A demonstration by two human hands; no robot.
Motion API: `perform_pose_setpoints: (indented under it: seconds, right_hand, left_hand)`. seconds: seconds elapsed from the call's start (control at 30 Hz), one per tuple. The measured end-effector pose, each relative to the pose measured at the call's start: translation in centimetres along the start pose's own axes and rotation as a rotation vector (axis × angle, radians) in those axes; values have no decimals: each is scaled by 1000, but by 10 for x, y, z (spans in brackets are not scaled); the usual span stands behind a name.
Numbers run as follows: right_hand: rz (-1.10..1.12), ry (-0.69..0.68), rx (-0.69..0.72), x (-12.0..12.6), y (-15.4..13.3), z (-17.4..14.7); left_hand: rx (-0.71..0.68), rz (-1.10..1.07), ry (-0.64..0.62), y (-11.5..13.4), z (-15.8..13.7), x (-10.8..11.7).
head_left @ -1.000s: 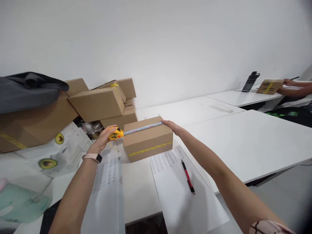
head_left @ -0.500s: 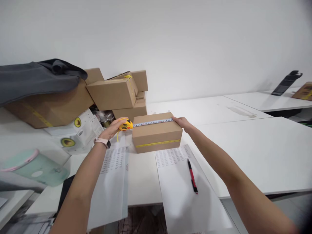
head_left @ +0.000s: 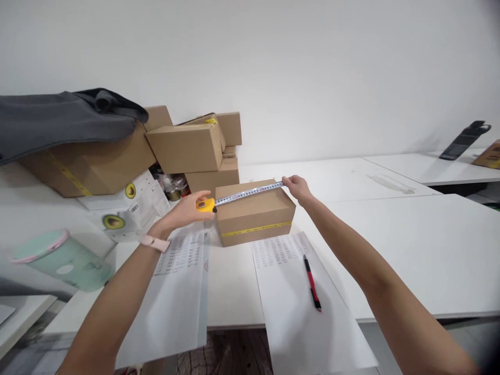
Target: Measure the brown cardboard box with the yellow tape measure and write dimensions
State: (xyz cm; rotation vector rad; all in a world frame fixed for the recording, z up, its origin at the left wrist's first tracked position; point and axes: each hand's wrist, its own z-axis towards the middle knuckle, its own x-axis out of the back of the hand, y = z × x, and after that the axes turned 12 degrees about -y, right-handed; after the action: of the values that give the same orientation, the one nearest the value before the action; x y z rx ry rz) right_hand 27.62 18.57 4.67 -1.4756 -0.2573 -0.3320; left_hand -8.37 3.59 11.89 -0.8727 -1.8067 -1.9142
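A brown cardboard box [head_left: 255, 213] with a yellow strip along its near side sits on the white table. My left hand [head_left: 191, 208] is closed around the yellow case of a tape measure [head_left: 206, 206] at the box's left edge. From the case the printed blade runs slantwise over the box top. Its far end is pinched in my right hand [head_left: 297, 186], just beyond the box's back right corner. Under my left forearm lies a printed sheet [head_left: 172, 297]. Another sheet [head_left: 308, 323], with a red and black pen [head_left: 312, 284] on it, lies in front of the box.
Cardboard boxes [head_left: 187, 148] are stacked at the back left, one under a dark grey cloth item [head_left: 66, 120]. White avocado-print boxes [head_left: 123, 213] and a mint-green container [head_left: 68, 260] stand at the left. A dark bottle [head_left: 464, 140] is at the far right.
The blade has swung from lying straight across the box top to a slant. My right hand has risen slightly off the box edge, and my left hand has turned with the case.
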Motion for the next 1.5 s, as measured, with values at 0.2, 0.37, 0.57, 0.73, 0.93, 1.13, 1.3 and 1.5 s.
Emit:
perform_pose_setpoints:
  seconds: [0.2, 0.37, 0.57, 0.73, 0.93, 1.13, 1.3, 1.5]
  right_hand:
    - [-87, -197, 303, -18, -36, 25]
    - [-379, -386, 272, -64, -53, 57]
    - [-448, -371, 233, -87, -36, 79]
    - [-478, -362, 229, -86, -28, 80]
    - [-492, -357, 228, -87, -32, 75]
    - [-168, -292, 291, -71, -39, 65]
    - [115, -38, 230, -11, -18, 36]
    - [47, -124, 123, 26, 41, -30]
  left_hand:
    - [78, -717, -342, 25, -80, -102]
    - [79, -1206, -488, 36, -94, -207]
    - [86, -1368, -483, 60, -83, -216]
    - [122, -1446, -415, 77, -89, -215]
    - [118, -1450, -360, 84, -86, -227]
    - [42, -1330, -257, 74, -85, -210]
    - [-13, -914, 73, 40, -95, -174]
    - [65, -687, 357, -13, -64, -154]
